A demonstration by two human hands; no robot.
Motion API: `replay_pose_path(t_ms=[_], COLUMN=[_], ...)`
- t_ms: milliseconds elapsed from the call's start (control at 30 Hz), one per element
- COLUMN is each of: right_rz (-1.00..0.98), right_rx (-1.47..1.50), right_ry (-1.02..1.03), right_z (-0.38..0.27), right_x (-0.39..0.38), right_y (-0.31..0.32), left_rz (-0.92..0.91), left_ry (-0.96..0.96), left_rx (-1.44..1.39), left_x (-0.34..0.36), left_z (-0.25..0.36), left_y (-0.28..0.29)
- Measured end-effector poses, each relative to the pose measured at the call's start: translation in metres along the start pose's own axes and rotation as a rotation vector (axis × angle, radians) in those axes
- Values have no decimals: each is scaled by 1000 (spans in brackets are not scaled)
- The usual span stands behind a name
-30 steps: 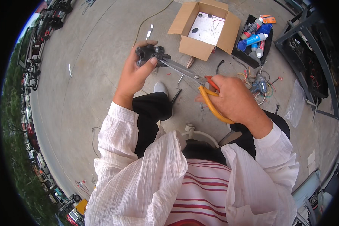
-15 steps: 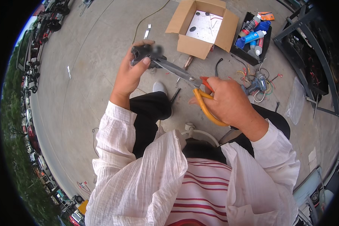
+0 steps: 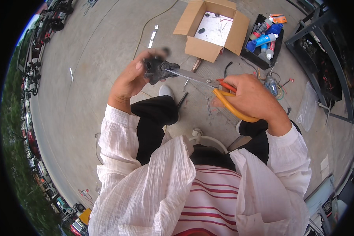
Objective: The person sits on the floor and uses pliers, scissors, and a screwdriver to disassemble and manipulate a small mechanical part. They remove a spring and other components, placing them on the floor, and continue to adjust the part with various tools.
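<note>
My left hand (image 3: 131, 78) grips a small black part (image 3: 155, 69) held up in front of me. My right hand (image 3: 253, 98) is closed on the orange handles of long-nose pliers (image 3: 208, 84), whose metal jaws reach left and touch the black part. Both hands hover above my knees in black trousers. I am seated, with white sleeves on both arms.
On the concrete floor ahead lies an open cardboard box (image 3: 192, 43) with a white sheet inside. A black tray (image 3: 263, 35) of bottles and tubes sits to its right, with loose wires (image 3: 281, 84) nearby. A dark metal frame (image 3: 322, 67) stands at the right.
Both hands have shifted slightly, and the left hand has turned the black part a little against the plier jaws. The grips are the same.
</note>
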State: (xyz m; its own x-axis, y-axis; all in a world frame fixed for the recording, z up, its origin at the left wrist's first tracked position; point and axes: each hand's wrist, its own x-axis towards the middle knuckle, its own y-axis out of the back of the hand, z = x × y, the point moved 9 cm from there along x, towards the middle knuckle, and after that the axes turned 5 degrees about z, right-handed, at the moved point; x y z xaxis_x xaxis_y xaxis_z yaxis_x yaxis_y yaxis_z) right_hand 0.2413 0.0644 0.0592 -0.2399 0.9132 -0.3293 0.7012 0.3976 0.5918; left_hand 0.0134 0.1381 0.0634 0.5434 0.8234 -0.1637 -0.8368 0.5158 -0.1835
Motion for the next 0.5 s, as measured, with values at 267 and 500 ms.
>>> replay_pose_path(t_ms=[267,500], right_rz=[213,98], right_rx=[-135,211], right_ry=[133,121], right_z=[-4,5], right_x=[-2,-5], right_y=[19,8], left_rz=[84,297], left_ry=[230,149], left_rx=[39,-184], left_x=[5,6], left_z=[-13,-23], left_y=[-2,21])
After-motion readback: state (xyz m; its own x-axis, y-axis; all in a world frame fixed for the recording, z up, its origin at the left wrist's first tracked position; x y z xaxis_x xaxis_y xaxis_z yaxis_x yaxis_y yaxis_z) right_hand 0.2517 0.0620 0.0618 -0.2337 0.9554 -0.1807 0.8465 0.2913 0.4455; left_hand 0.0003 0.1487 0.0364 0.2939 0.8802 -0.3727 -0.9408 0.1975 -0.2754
